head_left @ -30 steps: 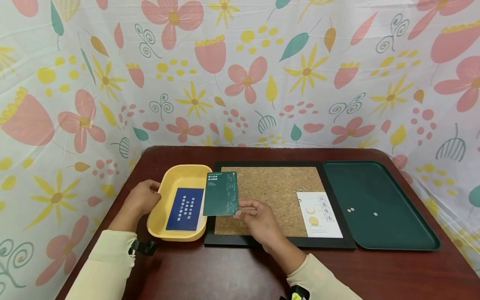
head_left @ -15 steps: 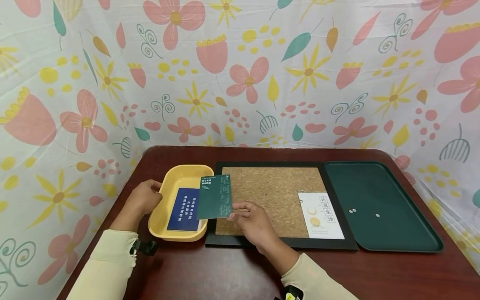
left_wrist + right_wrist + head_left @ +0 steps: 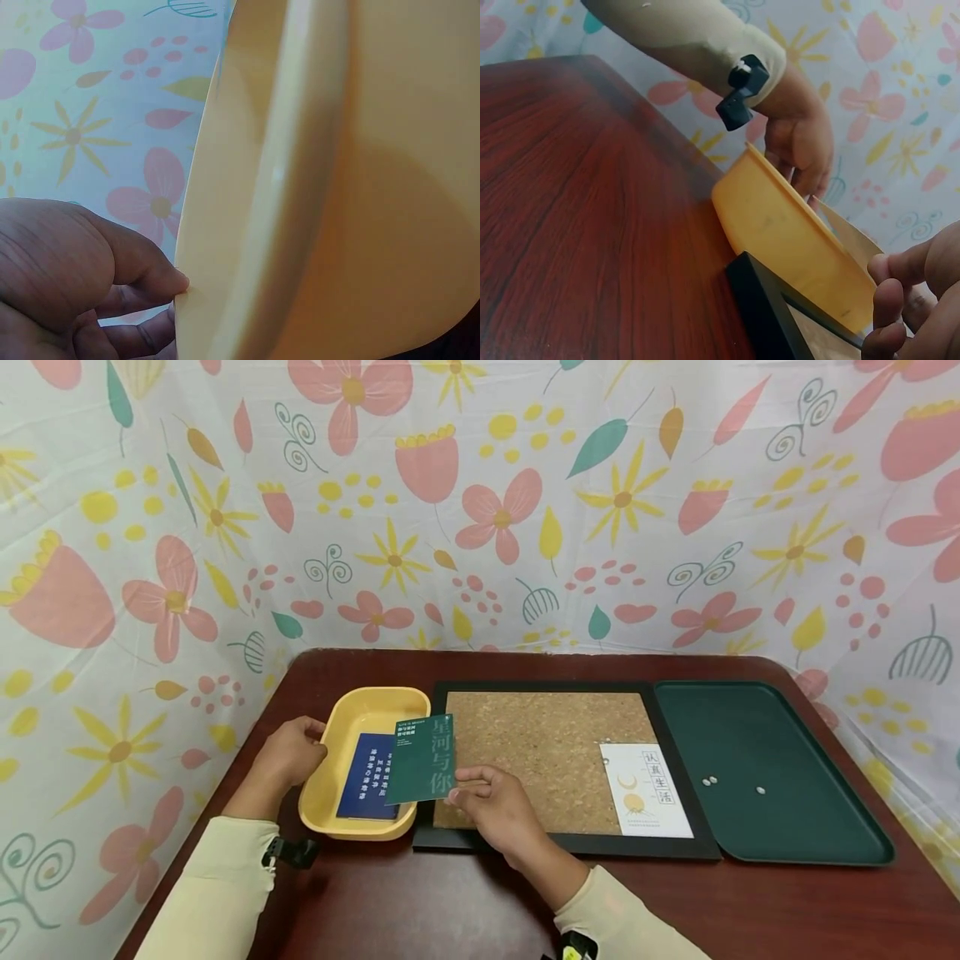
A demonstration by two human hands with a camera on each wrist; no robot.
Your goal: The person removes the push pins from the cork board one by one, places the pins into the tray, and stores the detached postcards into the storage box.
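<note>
My right hand (image 3: 504,812) pinches a green card (image 3: 422,758) with pale lettering by its lower right corner. The card hangs over the right rim of a yellow plastic basin (image 3: 318,817), partly covering a dark blue card (image 3: 365,777) that lies inside. With thumb and fingers, my left hand (image 3: 291,752) grips the basin's left rim. The left wrist view shows that thumb (image 3: 161,274) against the basin's edge, the other fingers partly hidden. Seen edge-on in the right wrist view, the green card (image 3: 847,231) rises from my right fingertips above the basin wall (image 3: 780,247).
A cork board (image 3: 525,760) in a black frame lies right of the basin. On its right part is a white card (image 3: 647,793) with small pins near its edge. Beyond it, a dark green tray (image 3: 780,735) carries several small pale pins (image 3: 761,791).
My right hand has carried the green card left and slightly down, from the gap between basin and board to over the basin's right side. The left hand keeps its grip on the rim.
</note>
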